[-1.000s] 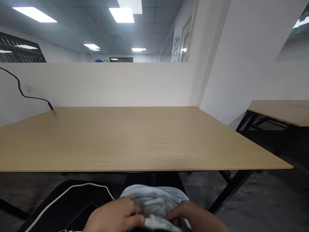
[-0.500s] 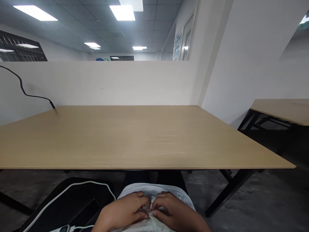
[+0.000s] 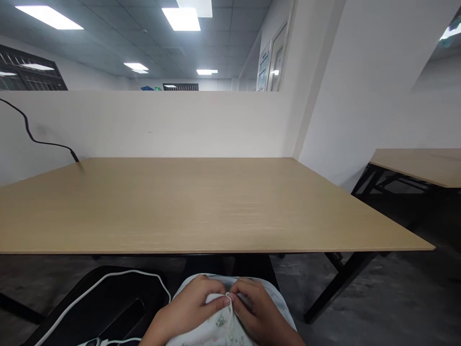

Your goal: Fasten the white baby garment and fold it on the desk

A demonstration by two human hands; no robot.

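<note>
Pinching a raised fold of white printed cloth (image 3: 216,330) at six o'clock, low over the lap, the left hand (image 3: 196,303) and right hand (image 3: 257,310) nearly meet, thumbs and fingertips closed on it from either side. Between seven and eight o'clock, a white cable (image 3: 133,271) crosses a black item (image 3: 131,290). A wood-toned table (image 3: 216,206) fills the centre; a pale partition (image 3: 187,125) stands at twelve.

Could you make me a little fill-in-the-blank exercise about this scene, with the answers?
1. The left hand and right hand pinch pale cloth near the picture's ____ edge.
2. The looping cable at lower left is ____ in colour.
3. A second table stands on the picture's ____ side.
4. The slanted table leg at lower right is ____ in colour.

Missing words: bottom; white; right; black.
</note>
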